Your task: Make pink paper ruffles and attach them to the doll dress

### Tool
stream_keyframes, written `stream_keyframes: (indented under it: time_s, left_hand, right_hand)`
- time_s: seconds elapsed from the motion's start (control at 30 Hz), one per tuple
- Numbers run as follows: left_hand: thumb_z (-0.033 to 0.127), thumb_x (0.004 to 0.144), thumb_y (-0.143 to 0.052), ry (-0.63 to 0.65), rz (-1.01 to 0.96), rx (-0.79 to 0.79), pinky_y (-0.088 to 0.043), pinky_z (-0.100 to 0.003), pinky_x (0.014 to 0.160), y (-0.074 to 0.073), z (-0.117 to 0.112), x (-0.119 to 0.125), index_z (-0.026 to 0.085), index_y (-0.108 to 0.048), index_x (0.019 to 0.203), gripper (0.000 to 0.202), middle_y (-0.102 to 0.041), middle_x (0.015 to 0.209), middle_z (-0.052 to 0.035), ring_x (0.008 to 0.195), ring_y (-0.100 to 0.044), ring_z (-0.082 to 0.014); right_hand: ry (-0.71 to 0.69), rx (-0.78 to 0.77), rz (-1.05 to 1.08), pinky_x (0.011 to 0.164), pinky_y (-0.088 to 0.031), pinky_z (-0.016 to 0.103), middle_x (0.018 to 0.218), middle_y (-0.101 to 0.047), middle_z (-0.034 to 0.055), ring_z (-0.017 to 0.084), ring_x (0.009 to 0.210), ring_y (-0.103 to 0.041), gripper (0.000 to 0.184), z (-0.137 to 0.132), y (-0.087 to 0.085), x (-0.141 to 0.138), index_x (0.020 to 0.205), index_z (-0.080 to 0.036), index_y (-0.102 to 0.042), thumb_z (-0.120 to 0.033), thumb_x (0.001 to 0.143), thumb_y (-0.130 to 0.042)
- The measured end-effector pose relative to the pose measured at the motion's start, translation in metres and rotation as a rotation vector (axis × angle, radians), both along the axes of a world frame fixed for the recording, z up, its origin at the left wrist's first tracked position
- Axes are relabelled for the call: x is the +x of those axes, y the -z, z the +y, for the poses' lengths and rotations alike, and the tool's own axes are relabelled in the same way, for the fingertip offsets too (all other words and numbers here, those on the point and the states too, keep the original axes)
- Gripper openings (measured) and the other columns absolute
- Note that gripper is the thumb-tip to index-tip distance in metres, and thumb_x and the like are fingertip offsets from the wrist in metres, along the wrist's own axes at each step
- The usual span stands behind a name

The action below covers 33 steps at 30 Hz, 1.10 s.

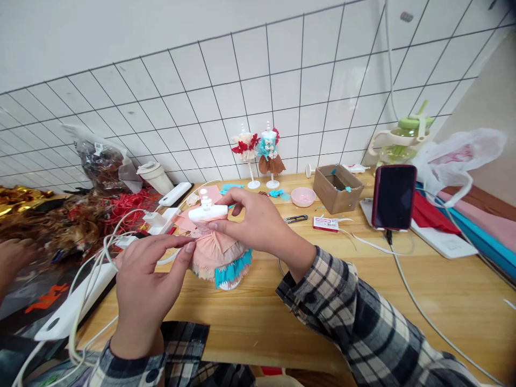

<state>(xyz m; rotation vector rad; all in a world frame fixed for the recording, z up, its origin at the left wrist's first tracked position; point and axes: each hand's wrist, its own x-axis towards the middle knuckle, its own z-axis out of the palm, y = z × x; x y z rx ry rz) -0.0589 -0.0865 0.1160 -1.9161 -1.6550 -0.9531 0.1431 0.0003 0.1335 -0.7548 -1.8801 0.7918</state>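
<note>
In front of me on the wooden table stands a small white dress form (pixel 207 214), wearing a peach ruffled skirt (pixel 220 250) with a turquoise ruffle (pixel 234 270) at its hem. My right hand (pixel 258 220) grips the form's upper body from the right, thumb across the front and fingers behind. My left hand (pixel 151 285) is at the skirt's left side; its thumb and forefinger pinch the peach skirt near the waist. Peach paper pieces (pixel 189 217) lie behind the form.
Two dressed miniature forms (pixel 269 145) stand by the tiled wall. Rightward are a pink bowl (pixel 303 196), a cardboard box (pixel 337 188), thread snips (pixel 296 219), and an upright phone (pixel 394 197). Power strips (pixel 80 301) with cables lie left, near another person's hand (pixel 16 263).
</note>
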Motion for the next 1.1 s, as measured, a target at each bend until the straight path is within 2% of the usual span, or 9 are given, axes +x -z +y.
stream_keyframes:
  time_s: [0.17,0.33,0.43,0.53,0.63,0.73,0.9,1.0,1.1]
  left_hand:
    - [0.035,0.087,-0.062,0.005,-0.037,0.024,-0.045,-0.043,0.086,-0.006,-0.005,0.006,0.024,-0.067,0.102,0.020,-0.068,0.093,-0.0056,0.091,-0.061,-0.0256]
    - [0.026,0.084,-0.065,0.110,-0.065,0.086,-0.044,-0.042,0.088,-0.001,-0.017,0.021,0.025,-0.065,0.106,0.022,-0.065,0.096,-0.0054,0.092,-0.060,-0.0243]
    - [0.021,0.083,-0.066,0.218,-0.022,0.076,-0.044,-0.041,0.085,0.006,-0.024,0.032,0.025,-0.064,0.107,0.025,-0.064,0.094,-0.0051,0.089,-0.059,-0.0230]
    - [0.018,0.081,-0.067,0.311,0.036,0.095,-0.044,-0.042,0.085,0.013,-0.029,0.043,0.026,-0.064,0.106,0.028,-0.063,0.092,-0.0046,0.087,-0.057,-0.0226]
    - [0.016,0.078,-0.067,0.405,0.060,0.110,-0.044,-0.043,0.085,0.015,-0.028,0.055,0.029,-0.064,0.104,0.029,-0.064,0.091,-0.0037,0.086,-0.057,-0.0227]
    - [0.016,0.077,-0.068,0.487,0.057,0.114,-0.045,-0.042,0.085,0.015,-0.012,0.067,0.030,-0.066,0.102,0.028,-0.067,0.089,-0.0025,0.085,-0.058,-0.0224]
    - [0.025,0.083,-0.063,0.461,-0.031,0.073,-0.045,-0.040,0.087,0.021,0.044,0.069,0.025,-0.069,0.095,0.014,-0.069,0.093,-0.0050,0.091,-0.060,-0.0229]
    - [0.028,0.085,-0.062,0.393,-0.102,0.046,-0.044,-0.040,0.088,0.034,0.071,0.057,0.022,-0.070,0.095,0.014,-0.070,0.094,-0.0057,0.093,-0.061,-0.0227]
    - [0.030,0.085,-0.062,0.389,-0.080,0.002,-0.042,-0.040,0.088,0.048,0.081,0.044,0.023,-0.071,0.091,0.014,-0.070,0.091,-0.0055,0.091,-0.060,-0.0228]
  right_hand:
    - [0.032,-0.012,0.020,0.068,-0.042,0.025,0.088,-0.067,-0.0025,0.013,0.080,-0.058,0.028,0.002,0.000,-0.001,0.089,-0.022,-0.063,-0.041,0.072,-0.075]
    - [0.078,-0.034,0.094,0.078,-0.047,0.030,0.102,-0.066,0.0010,0.014,0.087,-0.059,0.043,0.008,0.003,-0.002,0.107,-0.022,-0.062,-0.037,0.070,-0.077]
    - [0.030,-0.213,0.177,0.073,-0.051,0.031,0.098,-0.064,0.0024,0.013,0.078,-0.059,0.041,0.012,0.005,0.002,0.108,-0.021,-0.062,-0.034,0.071,-0.075]
    - [-0.014,-0.472,0.417,0.065,-0.054,0.029,0.095,-0.062,0.0017,0.011,0.069,-0.059,0.044,0.015,0.014,0.011,0.112,-0.020,-0.056,-0.031,0.073,-0.073]
    - [0.041,-0.619,0.682,0.068,-0.057,0.026,0.109,-0.058,0.0018,0.011,0.081,-0.062,0.051,0.013,0.033,0.023,0.112,-0.023,-0.050,-0.030,0.069,-0.076]
    - [0.067,-0.755,0.784,0.071,-0.058,0.025,0.109,-0.058,0.0007,0.012,0.088,-0.063,0.048,0.006,0.060,0.035,0.107,-0.024,-0.049,-0.030,0.068,-0.076]
    - [0.160,-0.922,0.546,0.053,-0.054,0.019,0.095,-0.065,0.0032,0.015,0.079,-0.067,0.038,-0.002,0.103,0.050,0.099,-0.020,-0.051,-0.029,0.070,-0.076]
    - [0.170,-0.970,0.323,0.043,-0.050,0.020,0.084,-0.066,0.0026,0.014,0.062,-0.067,0.038,-0.001,0.119,0.054,0.098,-0.018,-0.053,-0.036,0.072,-0.076]
    - [0.179,-0.918,0.113,0.038,-0.047,0.021,0.071,-0.066,0.0006,0.014,0.047,-0.063,0.044,0.002,0.127,0.054,0.104,-0.018,-0.054,-0.043,0.075,-0.073]
